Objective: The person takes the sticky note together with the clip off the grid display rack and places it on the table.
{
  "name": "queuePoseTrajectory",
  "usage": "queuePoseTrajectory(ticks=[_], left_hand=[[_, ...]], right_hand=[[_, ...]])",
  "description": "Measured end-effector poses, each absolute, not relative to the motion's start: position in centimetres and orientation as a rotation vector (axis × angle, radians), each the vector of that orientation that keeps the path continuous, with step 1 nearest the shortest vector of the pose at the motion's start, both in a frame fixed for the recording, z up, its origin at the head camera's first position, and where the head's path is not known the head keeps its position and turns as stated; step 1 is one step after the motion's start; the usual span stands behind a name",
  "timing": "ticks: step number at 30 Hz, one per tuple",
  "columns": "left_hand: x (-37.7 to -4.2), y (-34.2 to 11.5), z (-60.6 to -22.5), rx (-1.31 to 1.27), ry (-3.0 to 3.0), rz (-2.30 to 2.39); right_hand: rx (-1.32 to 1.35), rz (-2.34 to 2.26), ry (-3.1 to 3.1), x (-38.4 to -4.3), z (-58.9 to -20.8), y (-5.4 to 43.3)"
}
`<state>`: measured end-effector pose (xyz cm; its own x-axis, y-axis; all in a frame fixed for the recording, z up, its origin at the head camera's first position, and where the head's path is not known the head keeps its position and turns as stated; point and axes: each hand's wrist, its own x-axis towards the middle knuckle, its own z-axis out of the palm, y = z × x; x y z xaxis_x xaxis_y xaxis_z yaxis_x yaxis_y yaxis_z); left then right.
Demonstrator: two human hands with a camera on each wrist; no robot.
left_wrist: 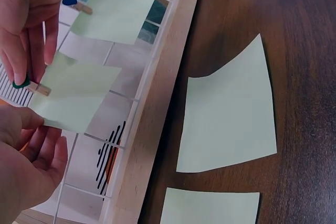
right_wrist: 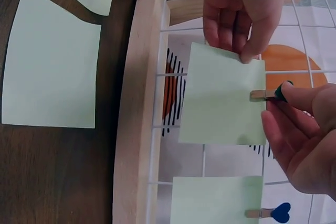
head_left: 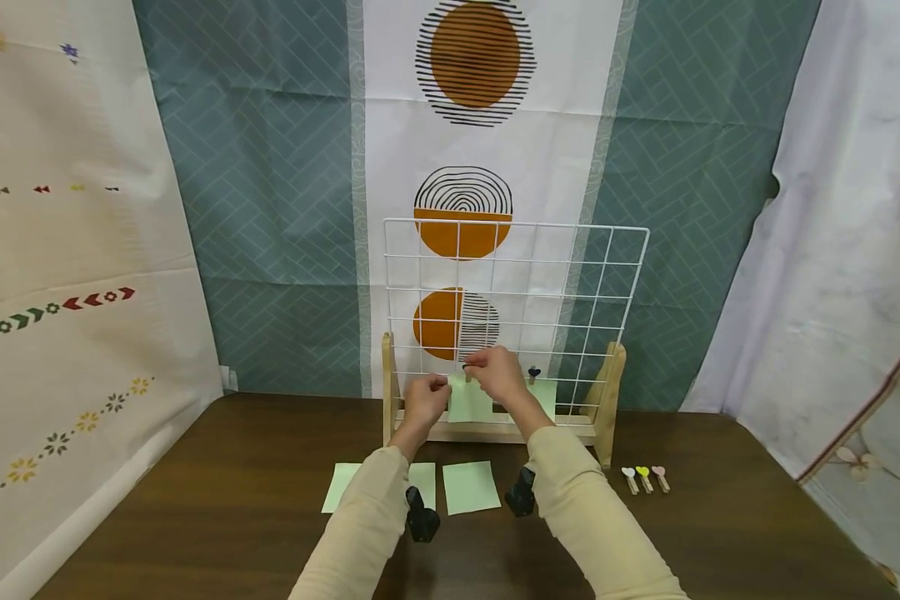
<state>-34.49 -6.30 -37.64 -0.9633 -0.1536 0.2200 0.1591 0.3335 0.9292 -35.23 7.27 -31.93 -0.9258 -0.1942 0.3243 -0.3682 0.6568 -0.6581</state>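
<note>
My left hand [head_left: 426, 402] pinches the side edge of a pale green paper square [right_wrist: 223, 95] held up against the white wire grid [head_left: 591, 262]. At the paper's top edge, my right hand [head_left: 497, 375] pinches a small wooden clothespin [right_wrist: 261, 95] with a dark green heart, its jaws over the paper. Beside it on the grid hangs a second green paper square [left_wrist: 113, 17], fastened by a clothespin with a dark blue heart [right_wrist: 281, 213]. In the head view, my right hand and wrist cover part of both papers.
Green paper squares [head_left: 471, 487] lie on the dark wooden table [head_left: 270, 450] before the grid, one partly under my left sleeve. To the right are three heart clothespins [head_left: 643, 479], white, yellow and pink. Wooden feet [head_left: 609, 404] hold up the grid; a patterned curtain [head_left: 285, 208] hangs behind.
</note>
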Motion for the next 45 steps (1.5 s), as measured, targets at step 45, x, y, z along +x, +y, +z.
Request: queuePoseTrajectory(ticks=[45], left_hand=[[-32.6,-6.9,-38.7,-0.156,-2.375,-1.753]], right_hand=[[0.418,1.165,-2.21,-33.7,-36.1,11.5]])
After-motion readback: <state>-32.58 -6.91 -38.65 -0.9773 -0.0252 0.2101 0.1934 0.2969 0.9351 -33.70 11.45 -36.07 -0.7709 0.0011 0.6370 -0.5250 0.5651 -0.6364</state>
